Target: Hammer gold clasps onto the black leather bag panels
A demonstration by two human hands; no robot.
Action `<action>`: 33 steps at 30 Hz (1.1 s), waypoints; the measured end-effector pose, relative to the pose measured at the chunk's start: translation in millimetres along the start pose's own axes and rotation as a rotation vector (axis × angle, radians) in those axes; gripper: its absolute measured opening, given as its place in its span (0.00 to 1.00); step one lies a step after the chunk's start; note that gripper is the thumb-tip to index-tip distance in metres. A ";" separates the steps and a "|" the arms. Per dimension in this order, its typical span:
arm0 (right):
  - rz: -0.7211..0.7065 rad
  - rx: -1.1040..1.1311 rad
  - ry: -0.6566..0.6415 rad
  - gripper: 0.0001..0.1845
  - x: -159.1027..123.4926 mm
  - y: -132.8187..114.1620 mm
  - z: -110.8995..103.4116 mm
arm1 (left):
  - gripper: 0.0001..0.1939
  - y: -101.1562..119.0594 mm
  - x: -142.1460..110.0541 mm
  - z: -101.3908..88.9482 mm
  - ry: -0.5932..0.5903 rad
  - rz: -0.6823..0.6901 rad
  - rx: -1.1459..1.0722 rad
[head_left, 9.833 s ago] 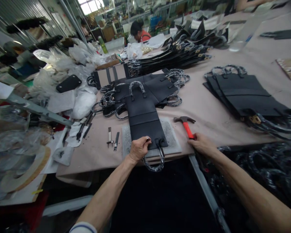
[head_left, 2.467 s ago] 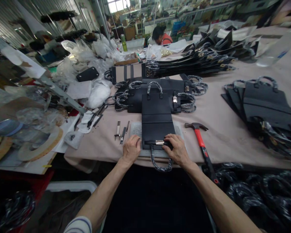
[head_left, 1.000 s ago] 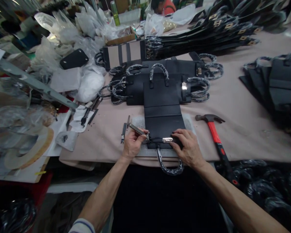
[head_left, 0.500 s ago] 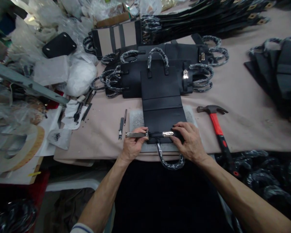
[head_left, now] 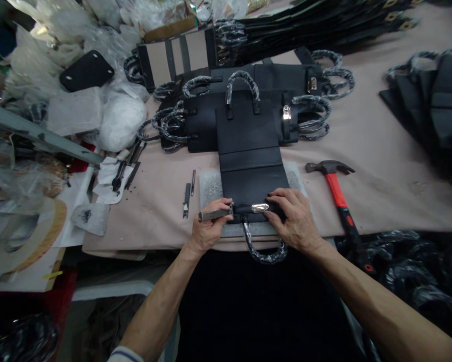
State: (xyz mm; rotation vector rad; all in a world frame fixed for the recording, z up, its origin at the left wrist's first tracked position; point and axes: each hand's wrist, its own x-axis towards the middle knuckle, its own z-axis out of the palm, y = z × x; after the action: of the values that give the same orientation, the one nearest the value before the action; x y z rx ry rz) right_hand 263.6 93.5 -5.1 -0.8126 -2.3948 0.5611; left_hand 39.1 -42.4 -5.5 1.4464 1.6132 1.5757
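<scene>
A black bag panel [head_left: 253, 178] lies flat in front of me on a pale slab [head_left: 210, 181], its near handle [head_left: 265, 255] wrapped in clear plastic and hanging toward me. Between the fingers and thumb of my left hand [head_left: 207, 230] is a metal punch [head_left: 212, 215], held sideways with its wider end at the panel's left edge. My right hand [head_left: 295, 221] is closed on the right end of a black strap that runs across the near part of the panel. A shiny silver clasp [head_left: 260, 207] sits on this strap beside my right fingertips.
A claw hammer [head_left: 337, 188] with a red and black handle lies to the right. Small metal tools [head_left: 187, 198] rest left of the slab. More black bag panels [head_left: 203, 123] are stacked behind, others [head_left: 422, 100] at the right. Plastic bags [head_left: 122, 118] crowd the left.
The metal punch has turned slightly in my left hand, and its wider end has shifted a little right. My right hand stays on the strap. The whole view has shifted slightly.
</scene>
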 end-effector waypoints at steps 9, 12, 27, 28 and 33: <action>0.004 0.004 -0.006 0.14 -0.5 1.5 1.0 | 0.04 2.3 0.9 3.9 0.020 0.052 0.075; 0.005 0.002 -0.007 0.13 -1.0 1.1 0.7 | 0.04 4.2 -2.2 9.7 0.050 0.114 0.142; -0.029 -0.033 -0.007 0.14 -0.4 1.3 -1.3 | 0.10 5.8 -11.6 19.2 0.102 0.091 0.207; -0.028 -0.031 -0.009 0.14 -0.3 1.3 -1.4 | 0.09 5.8 -10.2 18.6 0.088 0.092 0.205; -0.015 -0.030 -0.018 0.14 0.4 1.9 -1.2 | 0.09 6.6 -2.1 16.0 0.037 0.105 0.210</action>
State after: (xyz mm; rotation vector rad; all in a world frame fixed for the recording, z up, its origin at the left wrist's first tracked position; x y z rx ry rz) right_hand 264.9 95.4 -5.0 -0.8049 -2.4293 0.5301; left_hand 56.1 -38.7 -4.0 1.6423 1.7956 1.5346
